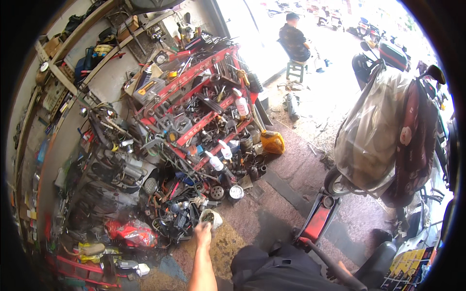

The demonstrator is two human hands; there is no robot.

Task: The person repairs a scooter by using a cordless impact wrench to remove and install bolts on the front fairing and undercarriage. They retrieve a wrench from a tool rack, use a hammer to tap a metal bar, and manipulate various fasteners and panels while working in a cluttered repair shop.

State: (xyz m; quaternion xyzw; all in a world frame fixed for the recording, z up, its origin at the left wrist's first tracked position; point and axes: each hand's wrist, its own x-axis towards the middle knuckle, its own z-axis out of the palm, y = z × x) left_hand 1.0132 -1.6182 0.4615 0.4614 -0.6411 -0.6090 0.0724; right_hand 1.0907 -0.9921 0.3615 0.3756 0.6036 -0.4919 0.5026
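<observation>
At lower centre, the left hand (pixel 203 234) is reaching to a white tub (pixel 218 220), grip unclear, any lift seemingly needing steadiness.

From where I sit, my left forearm (pixel 202 271) comes up bare from the lower edge, left of centre, pointing almost straight ahead. The wrist looks nearly in line with it, and my left hand (pixel 203 234) is at full reach, its back partly toward me and its fingers bent in a grip; the fingertips are too small to make out singly. My dark-clothed body (pixel 286 271) fills the lower middle. Farther right I get only a patch of skin (pixel 345 267), mostly hidden, possibly my right hand; I can't read its pose.
</observation>
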